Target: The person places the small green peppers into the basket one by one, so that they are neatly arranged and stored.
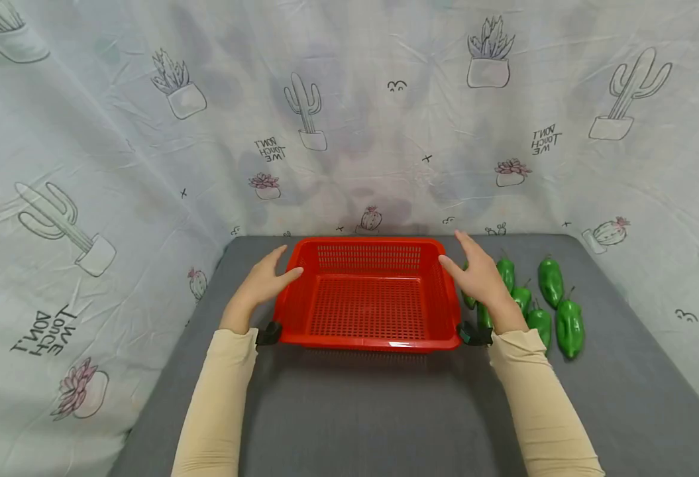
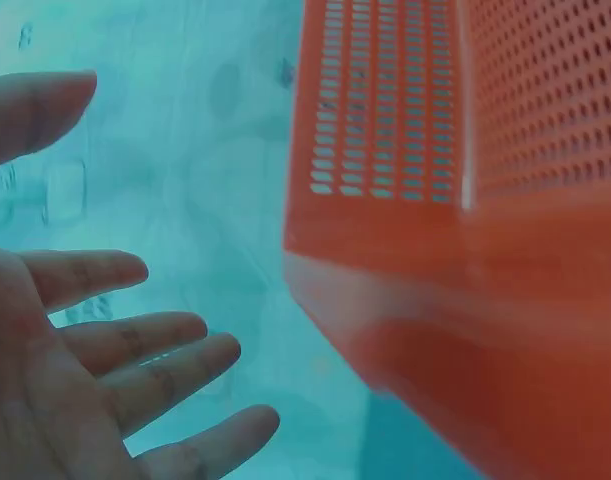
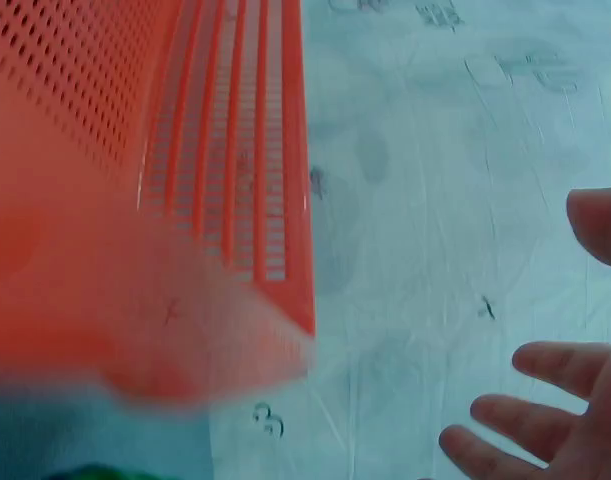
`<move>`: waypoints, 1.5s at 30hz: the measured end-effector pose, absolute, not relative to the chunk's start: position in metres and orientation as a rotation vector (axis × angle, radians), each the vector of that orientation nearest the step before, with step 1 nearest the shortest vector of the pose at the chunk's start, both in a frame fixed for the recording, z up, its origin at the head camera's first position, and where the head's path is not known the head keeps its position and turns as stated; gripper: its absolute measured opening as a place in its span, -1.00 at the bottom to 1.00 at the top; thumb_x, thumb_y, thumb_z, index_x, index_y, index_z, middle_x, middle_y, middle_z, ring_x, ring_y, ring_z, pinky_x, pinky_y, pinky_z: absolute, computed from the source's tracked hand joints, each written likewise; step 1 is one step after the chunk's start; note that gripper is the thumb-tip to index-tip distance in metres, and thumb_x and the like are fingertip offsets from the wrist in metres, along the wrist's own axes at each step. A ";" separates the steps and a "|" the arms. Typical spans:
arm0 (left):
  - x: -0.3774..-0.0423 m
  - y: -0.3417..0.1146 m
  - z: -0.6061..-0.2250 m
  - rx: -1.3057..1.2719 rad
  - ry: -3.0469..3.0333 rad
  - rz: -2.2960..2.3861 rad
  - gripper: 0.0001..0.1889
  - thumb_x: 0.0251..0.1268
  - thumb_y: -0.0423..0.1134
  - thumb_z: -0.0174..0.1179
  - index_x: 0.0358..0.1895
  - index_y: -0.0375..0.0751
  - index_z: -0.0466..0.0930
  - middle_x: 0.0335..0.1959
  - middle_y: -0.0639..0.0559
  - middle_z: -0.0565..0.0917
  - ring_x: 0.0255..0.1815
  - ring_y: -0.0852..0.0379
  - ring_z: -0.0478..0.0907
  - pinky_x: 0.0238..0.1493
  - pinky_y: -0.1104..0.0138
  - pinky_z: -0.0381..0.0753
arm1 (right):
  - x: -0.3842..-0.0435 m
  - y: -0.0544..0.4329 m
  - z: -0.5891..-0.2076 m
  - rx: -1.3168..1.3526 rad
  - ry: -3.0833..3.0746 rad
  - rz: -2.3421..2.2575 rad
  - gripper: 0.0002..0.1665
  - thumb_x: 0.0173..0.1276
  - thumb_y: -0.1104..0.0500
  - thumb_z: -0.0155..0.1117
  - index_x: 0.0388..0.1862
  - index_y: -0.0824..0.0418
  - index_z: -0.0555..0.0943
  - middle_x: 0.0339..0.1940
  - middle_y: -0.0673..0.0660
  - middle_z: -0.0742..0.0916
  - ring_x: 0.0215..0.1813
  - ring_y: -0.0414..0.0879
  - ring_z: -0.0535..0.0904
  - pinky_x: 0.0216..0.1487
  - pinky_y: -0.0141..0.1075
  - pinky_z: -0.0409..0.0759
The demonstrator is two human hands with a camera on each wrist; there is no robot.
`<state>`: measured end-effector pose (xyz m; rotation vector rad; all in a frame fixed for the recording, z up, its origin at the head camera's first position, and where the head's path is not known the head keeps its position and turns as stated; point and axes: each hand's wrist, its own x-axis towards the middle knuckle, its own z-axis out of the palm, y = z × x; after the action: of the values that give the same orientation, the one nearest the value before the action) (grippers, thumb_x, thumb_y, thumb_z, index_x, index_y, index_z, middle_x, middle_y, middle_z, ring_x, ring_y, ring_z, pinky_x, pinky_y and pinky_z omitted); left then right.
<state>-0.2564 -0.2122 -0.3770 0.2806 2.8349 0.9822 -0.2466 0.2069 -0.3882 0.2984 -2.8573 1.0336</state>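
Note:
A red plastic basket [image 1: 367, 343] with perforated walls and floor stands on the grey table, nothing inside it. To its left my left hand [image 1: 264, 279] is held with fingers spread, the thumb pointing toward the rim. In the left wrist view a gap shows between those fingers [image 2: 165, 340] and the basket wall [image 2: 385, 220]. My right hand [image 1: 480, 275] mirrors it at the right side, thumb and fingers apart and holding nothing. The right wrist view shows its fingers [image 3: 520, 430] away from the basket's side [image 3: 295, 200].
Several green peppers [image 1: 570, 328] lie on the table [image 1: 361, 411] right of the basket, some partly hidden behind my right hand and forearm. A pale curtain [image 1: 361, 99] printed with potted cacti hangs behind the table and along both sides.

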 end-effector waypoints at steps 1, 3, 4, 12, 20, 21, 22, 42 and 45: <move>-0.256 -0.216 -0.381 0.263 2.820 1.006 -0.17 0.37 0.12 0.00 0.50 -0.25 -0.12 0.50 -0.28 0.01 0.45 -0.28 0.08 0.35 -0.17 0.16 | -0.245 0.211 -0.389 0.296 -2.834 1.043 -0.09 0.43 -0.24 -0.06 0.54 0.21 -0.07 0.53 0.33 0.07 0.50 0.32 -0.02 0.38 0.27 0.01; -0.253 -0.224 -0.389 0.237 2.781 1.067 -0.18 0.38 0.11 0.00 0.50 -0.25 -0.13 0.49 -0.31 0.02 0.44 -0.30 0.10 0.32 -0.16 0.21 | -0.241 0.220 -0.391 0.282 -2.791 1.060 -0.11 0.43 -0.21 -0.03 0.53 0.21 -0.03 0.52 0.35 0.11 0.48 0.33 0.01 0.37 0.28 0.04; -0.252 -0.228 -0.393 0.221 2.756 1.104 -0.19 0.39 0.11 0.00 0.51 -0.24 -0.13 0.49 -0.31 0.02 0.44 -0.30 0.10 0.32 -0.15 0.22 | -0.240 0.225 -0.393 0.279 -2.769 1.071 -0.12 0.43 -0.19 -0.02 0.53 0.22 -0.01 0.51 0.36 0.13 0.47 0.34 0.04 0.35 0.28 0.06; -0.239 -0.254 -0.410 0.155 2.613 1.249 -0.25 0.43 0.03 -0.02 0.50 -0.25 -0.11 0.44 -0.38 0.10 0.43 -0.34 0.09 0.30 -0.16 0.25 | -0.219 0.267 -0.402 0.189 -2.672 1.174 -0.19 0.45 -0.11 0.00 0.53 0.17 0.00 0.45 0.44 0.20 0.39 0.39 0.16 0.24 0.28 0.23; -0.236 -0.257 -0.443 0.156 2.403 1.479 -0.28 0.44 -0.04 0.01 0.47 -0.35 -0.06 0.34 -0.44 0.26 0.24 -0.28 0.37 0.05 0.04 0.58 | -0.182 0.328 -0.417 -0.031 -2.703 1.126 -0.19 0.47 -0.09 -0.04 0.54 0.16 -0.06 0.42 0.54 0.18 0.24 0.58 0.21 0.09 0.37 0.24; -0.235 -0.257 -0.447 0.142 2.368 1.524 -0.29 0.43 -0.04 0.01 0.46 -0.34 -0.03 0.31 -0.43 0.29 0.20 -0.25 0.42 0.04 0.06 0.59 | -0.176 0.336 -0.421 -0.065 -2.710 1.131 -0.19 0.48 -0.09 -0.04 0.54 0.15 -0.08 0.41 0.55 0.17 0.21 0.60 0.22 0.06 0.38 0.25; -0.235 -0.256 -0.450 0.127 2.339 1.563 -0.31 0.43 -0.05 0.02 0.45 -0.34 -0.01 0.28 -0.42 0.33 0.14 -0.20 0.48 0.02 0.07 0.60 | -0.171 0.344 -0.425 -0.101 -2.709 1.151 -0.18 0.48 -0.09 -0.04 0.55 0.14 -0.09 0.42 0.55 0.16 0.21 0.62 0.22 0.04 0.39 0.26; -0.244 -0.251 -0.468 0.262 1.934 2.073 -0.46 0.49 -0.26 -0.10 0.36 -0.53 0.02 -0.05 0.09 0.61 -0.14 0.22 0.64 -0.14 0.27 0.67 | -0.124 0.418 -0.481 -0.334 -2.682 1.209 -0.20 0.44 -0.06 0.06 0.54 -0.16 -0.07 0.48 -0.24 0.11 0.15 -0.72 0.06 -0.13 -0.56 0.30; -0.246 -0.253 -0.469 0.288 1.891 2.124 -0.48 0.49 -0.34 -0.13 0.36 -0.56 -0.01 -0.07 0.10 0.62 -0.15 0.22 0.64 -0.15 0.29 0.67 | -0.130 0.422 -0.485 -0.281 -2.679 1.233 -0.20 0.44 -0.03 0.08 0.54 -0.14 -0.04 0.33 -0.46 0.17 0.00 -0.78 0.11 -0.15 -0.67 0.28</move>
<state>-0.2456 -0.2532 -0.4688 0.2879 1.8906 2.1243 -0.1300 0.4215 -0.4852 -0.2808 -2.6788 1.2331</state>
